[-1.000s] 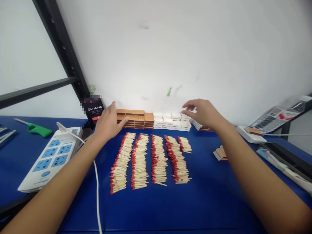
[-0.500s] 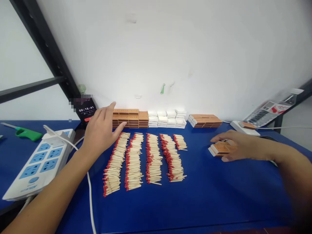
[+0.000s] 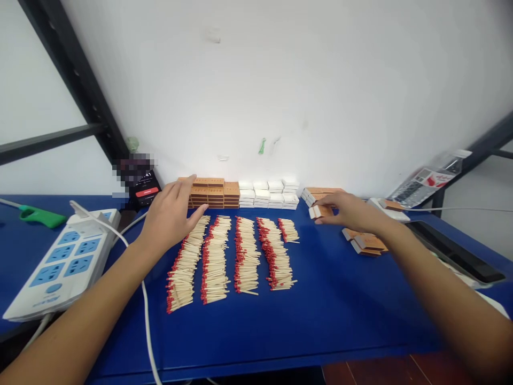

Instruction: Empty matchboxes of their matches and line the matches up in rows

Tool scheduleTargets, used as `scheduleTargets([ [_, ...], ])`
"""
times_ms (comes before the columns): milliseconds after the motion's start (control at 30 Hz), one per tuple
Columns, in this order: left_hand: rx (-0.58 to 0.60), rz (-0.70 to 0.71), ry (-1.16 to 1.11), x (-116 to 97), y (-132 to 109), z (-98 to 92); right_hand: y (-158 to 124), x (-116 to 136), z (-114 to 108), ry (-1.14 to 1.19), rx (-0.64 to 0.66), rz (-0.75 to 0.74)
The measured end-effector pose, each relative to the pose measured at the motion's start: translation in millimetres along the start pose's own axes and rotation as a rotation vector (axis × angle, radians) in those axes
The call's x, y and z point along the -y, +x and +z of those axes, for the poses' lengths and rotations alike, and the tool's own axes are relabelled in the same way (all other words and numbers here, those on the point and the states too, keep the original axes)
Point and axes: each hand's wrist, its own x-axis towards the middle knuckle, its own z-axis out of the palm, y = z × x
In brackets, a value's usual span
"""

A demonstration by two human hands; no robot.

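Between the thumb and fingers of my right hand (image 3: 347, 212) is a matchbox (image 3: 320, 212), its white end facing left. Just behind it, a low stack of matchboxes (image 3: 316, 193) rests near the wall. More matchboxes (image 3: 368, 243) lie loosely below my right wrist. My left hand (image 3: 170, 214), fingers and thumb apart, is beside the left end of a brown matchbox stack (image 3: 212, 191) and holds nothing. White matchbox trays (image 3: 268, 195) are piled to the right of that stack. In front lie several rows of red-tipped matches (image 3: 216, 262).
A white power strip (image 3: 76, 256) and its cable (image 3: 145, 310) lie on the left, near a green lighter (image 3: 42, 216). A phone (image 3: 146, 190) leans at the back left. On the right are a plastic bottle (image 3: 428, 179) and a dark flat device (image 3: 457, 251).
My right hand has moved left and away from the loose matchboxes, carrying one toward the low stack at the wall. My left hand has stayed almost in place.
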Motion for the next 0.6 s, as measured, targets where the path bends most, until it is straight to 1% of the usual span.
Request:
scheduleTargets([
  [33,0.009,-0.006,-0.001,-0.6,-0.5,0.0,11.2,2.8,5.8,-0.007,0.029,-0.032],
  [100,0.025,-0.022,-0.005,-1.8,-1.4,-0.6,28.7,6.9,15.8,-0.005,0.099,-0.047],
  [167,0.028,-0.032,-0.010,-3.2,-2.1,-1.6,33.6,7.1,18.0,0.034,0.129,-0.058],
  [200,0.021,-0.033,-0.012,-3.9,-2.3,-2.2,30.1,4.9,15.2,0.066,0.127,-0.061],
  [233,0.010,-0.032,-0.014,-4.6,-2.5,-2.9,22.6,0.9,10.1,0.102,0.113,-0.058],
  [300,-0.014,-0.027,-0.018,-6.0,-2.5,-4.2,-2.2,-12.3,-3.9,0.161,0.096,0.011],
  [367,-0.031,-0.017,-0.016,-7.4,-2.2,-5.5,-33.6,-30.3,-16.6,0.138,0.088,0.166],
  [400,-0.036,-0.013,-0.012,-8.0,-2.0,-6.0,-49.1,-39.5,-20.3,0.116,0.125,0.233],
  [467,-0.039,-0.010,0.000,-9.0,-1.6,-7.0,-75.4,-55.2,-21.2,0.137,0.216,0.291],
  [533,-0.038,-0.008,0.003,-9.8,-1.3,-7.8,-92.6,-64.0,-15.1,0.173,0.231,0.319],
  [600,-0.032,-0.005,0.001,-10.3,-1.3,-8.0,-101.3,-66.1,-6.3,0.169,0.210,0.339],
])
